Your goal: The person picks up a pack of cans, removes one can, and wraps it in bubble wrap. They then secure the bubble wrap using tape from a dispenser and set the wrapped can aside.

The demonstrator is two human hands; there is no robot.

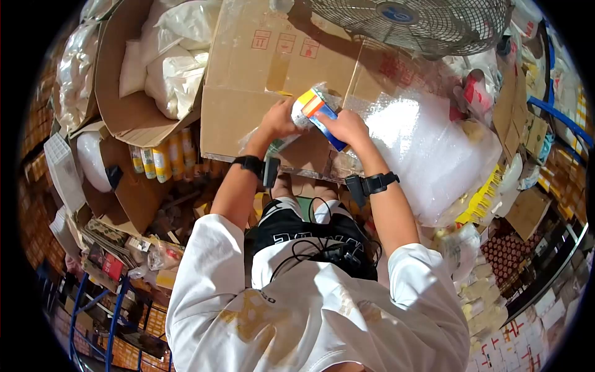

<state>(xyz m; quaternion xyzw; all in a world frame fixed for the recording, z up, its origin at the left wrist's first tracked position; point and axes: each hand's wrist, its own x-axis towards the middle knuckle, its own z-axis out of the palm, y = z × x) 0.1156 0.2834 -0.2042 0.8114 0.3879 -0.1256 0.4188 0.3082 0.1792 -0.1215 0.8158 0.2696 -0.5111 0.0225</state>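
The fingers of my right hand [348,128] pinch a small blue, orange and yellow carton [329,130], the thumb lying along its upper face. The fingers of my left hand [280,120] curl in at the carton's other end, beside crinkled clear plastic film [289,142]; their tips are partly hidden, so I cannot tell whether they press on it. Just below my fingers lies the surface, a large taped cardboard box [238,115]. Close to the right of my fingers spreads a heap of bubble wrap [403,155], with a yellow strip [483,197] at its lower edge. Farther to their left stand yellow-and-white canisters [161,162] and an open carton [111,80] packed with white bags [180,71]. Beyond my fingers, toward the right, a round fan [458,28] overhangs the box.
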